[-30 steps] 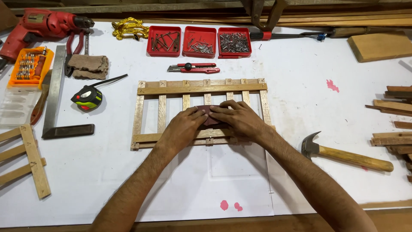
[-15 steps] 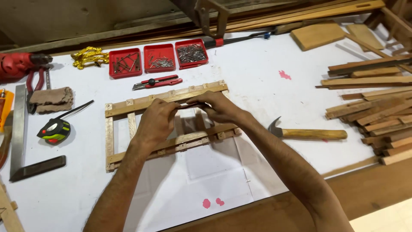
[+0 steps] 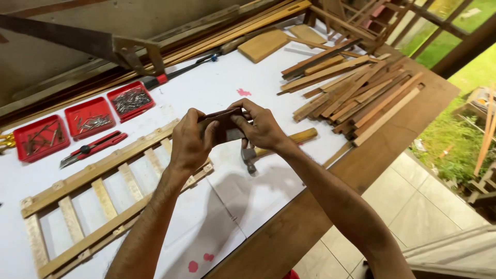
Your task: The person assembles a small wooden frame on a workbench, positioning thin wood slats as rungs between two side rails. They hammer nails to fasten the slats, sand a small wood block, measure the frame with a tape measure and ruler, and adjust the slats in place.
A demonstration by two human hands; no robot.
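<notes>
While both hands lift a dark folded sheet, likely sandpaper [image 3: 223, 125], above the white-covered desk [image 3: 217, 88], left hand [image 3: 191, 139] and right hand [image 3: 261, 124] pinch its opposite ends. Tiled floor [image 3: 413, 196] lies at four o'clock. Three red trays [image 3: 93, 119] sit at ten o'clock, one slatted wooden frame [image 3: 98, 191] at eight, one hammer [image 3: 274, 150] underneath.
</notes>
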